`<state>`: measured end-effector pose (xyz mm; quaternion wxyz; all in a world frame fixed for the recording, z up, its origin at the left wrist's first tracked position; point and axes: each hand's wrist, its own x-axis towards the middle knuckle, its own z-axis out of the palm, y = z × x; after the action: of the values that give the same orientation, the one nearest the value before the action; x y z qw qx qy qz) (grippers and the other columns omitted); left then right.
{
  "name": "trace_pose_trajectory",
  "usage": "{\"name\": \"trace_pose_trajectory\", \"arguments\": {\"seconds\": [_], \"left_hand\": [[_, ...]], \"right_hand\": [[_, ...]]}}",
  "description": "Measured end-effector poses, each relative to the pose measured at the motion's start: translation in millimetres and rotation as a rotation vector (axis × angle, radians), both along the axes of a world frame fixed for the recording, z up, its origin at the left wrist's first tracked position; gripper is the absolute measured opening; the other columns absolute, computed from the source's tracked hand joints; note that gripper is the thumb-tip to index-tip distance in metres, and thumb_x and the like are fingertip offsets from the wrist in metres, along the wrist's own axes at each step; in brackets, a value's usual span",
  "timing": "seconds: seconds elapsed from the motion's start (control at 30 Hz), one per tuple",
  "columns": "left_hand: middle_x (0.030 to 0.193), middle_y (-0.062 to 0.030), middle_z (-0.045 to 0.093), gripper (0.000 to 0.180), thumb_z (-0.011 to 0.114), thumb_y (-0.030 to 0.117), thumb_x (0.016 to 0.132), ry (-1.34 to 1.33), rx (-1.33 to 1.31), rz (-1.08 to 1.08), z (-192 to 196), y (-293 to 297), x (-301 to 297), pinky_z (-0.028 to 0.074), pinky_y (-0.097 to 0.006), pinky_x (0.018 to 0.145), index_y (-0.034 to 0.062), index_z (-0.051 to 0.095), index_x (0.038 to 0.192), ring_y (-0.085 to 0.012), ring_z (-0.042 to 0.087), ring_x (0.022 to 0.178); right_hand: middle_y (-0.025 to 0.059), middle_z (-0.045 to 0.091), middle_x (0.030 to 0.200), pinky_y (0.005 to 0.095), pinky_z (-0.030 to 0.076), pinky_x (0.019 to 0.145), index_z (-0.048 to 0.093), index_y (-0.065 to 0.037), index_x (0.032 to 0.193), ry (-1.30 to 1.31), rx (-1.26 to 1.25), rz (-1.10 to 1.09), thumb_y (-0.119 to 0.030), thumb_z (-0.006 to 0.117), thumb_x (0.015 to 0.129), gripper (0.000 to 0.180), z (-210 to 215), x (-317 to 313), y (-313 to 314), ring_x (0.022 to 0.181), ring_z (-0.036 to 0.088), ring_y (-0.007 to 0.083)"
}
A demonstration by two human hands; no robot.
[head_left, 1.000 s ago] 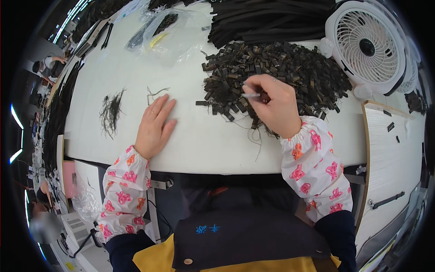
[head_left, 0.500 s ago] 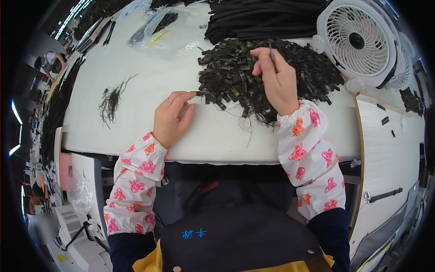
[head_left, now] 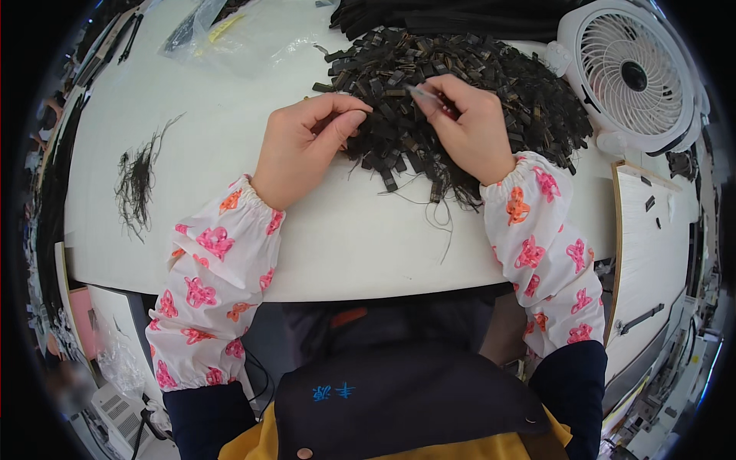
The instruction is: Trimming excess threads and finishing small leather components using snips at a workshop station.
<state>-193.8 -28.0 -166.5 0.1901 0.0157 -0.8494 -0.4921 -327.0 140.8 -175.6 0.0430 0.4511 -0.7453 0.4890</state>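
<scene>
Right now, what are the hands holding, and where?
The right hand pinches a thin silvery tool near its back end. The left hand fingers a dark strip at the pile edge.

On the table [head_left: 230, 92], a heap of strips [head_left: 460, 84] lies left of the fan [head_left: 632, 77], thread clump [head_left: 138, 180] apparently far left.

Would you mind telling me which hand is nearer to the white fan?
Right. The right hand lies on the dark pile just left of the fan; the left hand sits farther left, at the pile's other edge.
</scene>
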Motion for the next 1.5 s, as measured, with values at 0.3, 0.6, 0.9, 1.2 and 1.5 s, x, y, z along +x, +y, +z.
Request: {"name": "trace_pose_trajectory", "arguments": {"seconds": [0.3,0.6,0.9,1.2,1.5], "left_hand": [[0.074,-0.0049,0.060,0.016,0.059,0.000,0.080,-0.059,-0.428,0.025,17.7,-33.0,31.5,0.041,-0.023,0.050,0.0043,0.064,0.094,-0.0107,0.052,0.054],[0.087,-0.0071,0.055,0.017,0.067,0.004,0.069,0.017,-0.560,-0.091,3.4,0.5,19.4,0.047,-0.033,0.065,0.0019,0.056,0.081,-0.0244,0.055,0.081],[0.075,-0.0082,0.057,0.018,0.064,-0.002,0.074,-0.125,-0.398,-0.031,8.6,-5.4,31.1,0.046,-0.029,0.063,0.0020,0.052,0.087,-0.0221,0.056,0.066],[0.079,-0.0036,0.055,0.014,0.057,-0.005,0.079,-0.203,0.106,-0.068,39.0,-3.6,24.7,0.042,-0.023,0.073,-0.0009,0.054,0.092,-0.0093,0.051,0.078],[0.079,-0.0039,0.060,0.009,0.058,0.005,0.085,-0.273,0.128,-0.086,27.5,-7.7,29.5,0.046,-0.024,0.065,-0.0019,0.057,0.091,-0.0103,0.055,0.068]], "right_hand": [[0.0070,0.059,0.064,0.0233,0.042,0.052,0.062,-0.001,0.086,-0.070,-0.048,-0.036,-0.003,0.065,0.075,0.012,-0.6,9.1,15.0,0.052,0.051,0.0131],[0.0059,0.060,0.088,0.0218,0.046,0.053,0.063,-0.003,0.097,0.088,-0.009,0.284,0.009,0.060,0.067,0.032,14.9,50.0,-2.5,0.061,0.058,0.0103],[0.0091,0.061,0.075,0.0292,0.049,0.056,0.061,-0.002,0.091,-0.086,0.024,0.193,0.001,0.059,0.071,0.020,12.4,29.8,7.3,0.063,0.059,0.0238],[0.0065,0.057,0.068,0.0243,0.041,0.051,0.060,0.002,0.087,-0.195,0.163,0.333,0.003,0.063,0.072,0.016,22.7,38.1,-1.3,0.056,0.051,0.0128],[0.0058,0.057,0.075,0.0210,0.039,0.048,0.059,0.001,0.078,-0.002,-0.027,0.190,0.012,0.065,0.065,0.017,19.9,33.8,2.6,0.055,0.051,0.0097]]}}
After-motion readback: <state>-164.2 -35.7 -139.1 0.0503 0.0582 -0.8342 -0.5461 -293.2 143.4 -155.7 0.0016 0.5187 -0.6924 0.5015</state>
